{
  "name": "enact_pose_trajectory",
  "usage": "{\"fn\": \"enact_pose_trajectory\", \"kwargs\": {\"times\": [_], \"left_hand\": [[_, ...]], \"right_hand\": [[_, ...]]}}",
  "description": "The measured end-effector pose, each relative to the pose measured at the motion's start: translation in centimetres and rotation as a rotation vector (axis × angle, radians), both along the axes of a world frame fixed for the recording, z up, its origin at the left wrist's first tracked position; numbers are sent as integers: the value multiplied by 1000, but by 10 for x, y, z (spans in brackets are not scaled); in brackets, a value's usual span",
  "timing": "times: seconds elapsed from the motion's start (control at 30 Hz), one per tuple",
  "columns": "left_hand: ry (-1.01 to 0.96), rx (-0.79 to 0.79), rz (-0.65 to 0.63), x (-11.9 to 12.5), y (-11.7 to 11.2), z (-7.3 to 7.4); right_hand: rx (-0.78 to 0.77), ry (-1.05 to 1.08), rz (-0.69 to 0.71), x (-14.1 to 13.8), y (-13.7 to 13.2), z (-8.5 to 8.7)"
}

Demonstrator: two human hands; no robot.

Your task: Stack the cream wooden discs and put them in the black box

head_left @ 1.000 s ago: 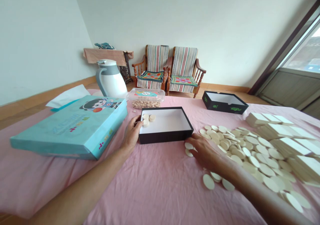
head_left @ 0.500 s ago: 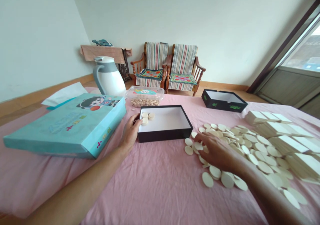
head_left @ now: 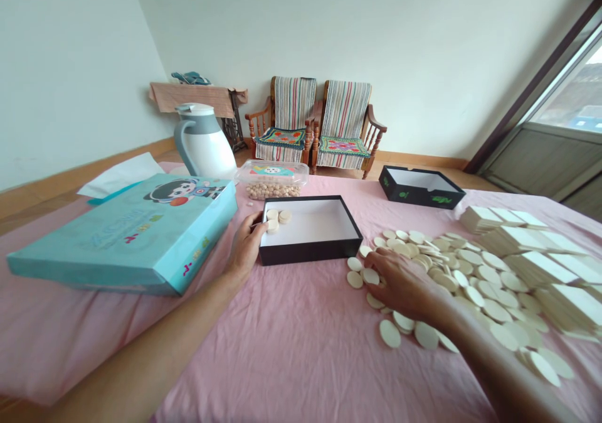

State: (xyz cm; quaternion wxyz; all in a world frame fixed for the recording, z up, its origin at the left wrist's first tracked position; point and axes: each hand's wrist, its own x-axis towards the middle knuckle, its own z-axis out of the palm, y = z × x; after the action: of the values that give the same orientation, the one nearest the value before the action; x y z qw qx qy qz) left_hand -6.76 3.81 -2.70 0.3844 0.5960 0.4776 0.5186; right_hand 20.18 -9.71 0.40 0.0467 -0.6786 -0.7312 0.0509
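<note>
Cannot see beneath the right grip [head_left: 408, 283], at four o'clock over the pale discs [head_left: 471, 257], nor confirm any as held. Cannot fully see the left grip [head_left: 246, 245], at eight, on the black box [head_left: 310, 251]. Cannot read the green print on the far black box [head_left: 419, 196] at three, nor identify the blue bundle [head_left: 190, 79] at ten. Lose the block stacks [head_left: 567, 269] past the right edge.

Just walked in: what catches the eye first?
A large turquoise box stands out first, at the left on the pink cloth. Loose pale discs spread over the right side, with the right hand among them. Between the two sits an open black box, the left hand at its left edge.
</note>
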Motion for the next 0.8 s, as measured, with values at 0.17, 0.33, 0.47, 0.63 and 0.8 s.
{"fn": "enact_pose_trajectory", "kwargs": {"times": [0.17,0.33,0.47,0.63,0.8], "left_hand": [[-13,-6,23,-1,1,-2],[-48,-37,23,1,-1,-1],[-98,-79,18,3,-4,5],[-130,-84,17,2,-6,6],[-125,-67,9,-1,-2,2]], "right_hand": [[97,171,9,-4,-3,23],[229,274,101,-34,19,67],[206,151,205,-71,75,70],[-47,-40,238,-109,138,42],[-95,-75,195,-132,155,19]]}}
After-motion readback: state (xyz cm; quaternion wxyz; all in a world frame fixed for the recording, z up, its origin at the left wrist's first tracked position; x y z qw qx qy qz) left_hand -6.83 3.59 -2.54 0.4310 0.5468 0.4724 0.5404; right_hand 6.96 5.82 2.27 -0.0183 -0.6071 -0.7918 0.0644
